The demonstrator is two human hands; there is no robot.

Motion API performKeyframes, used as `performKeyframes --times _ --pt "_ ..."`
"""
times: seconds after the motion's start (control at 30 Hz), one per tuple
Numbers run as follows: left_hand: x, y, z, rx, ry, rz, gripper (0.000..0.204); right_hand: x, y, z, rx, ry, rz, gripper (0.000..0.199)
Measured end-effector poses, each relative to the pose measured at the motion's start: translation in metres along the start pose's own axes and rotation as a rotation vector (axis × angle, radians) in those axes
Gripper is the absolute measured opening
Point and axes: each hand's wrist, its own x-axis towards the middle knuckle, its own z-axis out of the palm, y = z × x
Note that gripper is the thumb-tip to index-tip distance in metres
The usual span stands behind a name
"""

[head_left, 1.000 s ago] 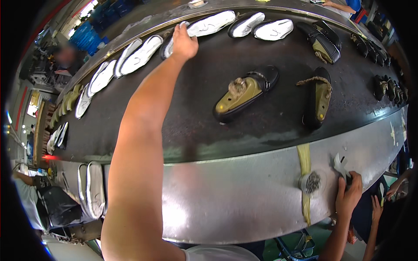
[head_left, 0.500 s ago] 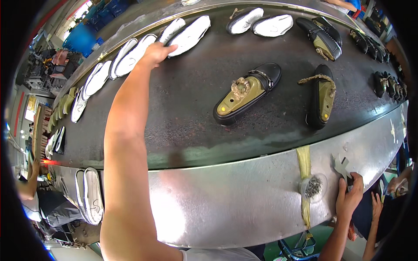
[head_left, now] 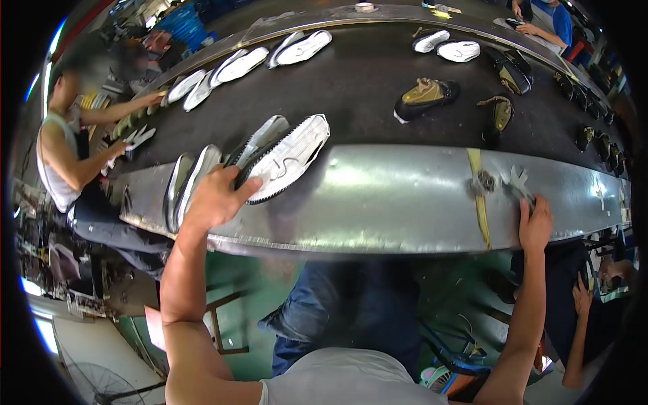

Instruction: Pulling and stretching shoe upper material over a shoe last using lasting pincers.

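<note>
My left hand [head_left: 214, 198] grips a pair of white shoe soles [head_left: 283, 155] by their heel ends, the soles lying over the metal rim [head_left: 398, 196] of the dark conveyor belt [head_left: 364, 88]. Another pair of white soles [head_left: 187, 183] lies on the rim just left of that hand. My right hand [head_left: 535, 223] rests on the rim at the right, its fingers closed on a small pale tool [head_left: 518, 182] beside a yellow strap [head_left: 478, 196] that hangs over the edge.
Two dark shoes on yellow lasts [head_left: 425, 98] [head_left: 497, 118] sit mid-belt. White soles [head_left: 233, 67] [head_left: 449, 46] and dark shoes [head_left: 513, 71] line the far side. A person [head_left: 64, 162] works at the left end, another [head_left: 550, 17] at the far right.
My left arm has drawn back from the far side of the belt to the near rim, bringing a pair of white soles with it. My right hand has stayed on the rim.
</note>
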Motion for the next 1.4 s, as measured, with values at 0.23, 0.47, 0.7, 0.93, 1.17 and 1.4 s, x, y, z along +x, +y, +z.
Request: performKeyframes --times 0.23,0.47,0.7,0.93,1.17,1.4 --pt "-0.032 0.003 0.048 0.218 0.241 0.446 0.092 -0.127 -0.065 -0.039 0.843 -0.178 0.255 0.041" --pt "0.081 0.04 0.065 -0.107 -0.22 0.222 0.086 -0.26 -0.166 -0.076 1.639 -1.0 0.938 0.022" --pt "-0.165 0.046 0.181 -1.21 -0.224 0.285 0.067 -0.282 -0.233 -0.06 1.145 -0.696 0.012 0.071" --pt "-0.211 -0.017 0.269 -1.524 -0.705 0.226 0.07 -0.334 -0.197 0.007 1.389 -1.097 0.393 0.036" --pt "-0.216 0.009 0.268 -1.269 -0.686 0.211 0.076 -0.31 -0.236 -0.026 0.812 -0.878 0.073 0.066" --pt "-0.201 0.003 0.263 -1.38 -0.938 0.32 0.078 -0.292 -0.223 -0.026 0.861 -0.97 0.046 0.056"
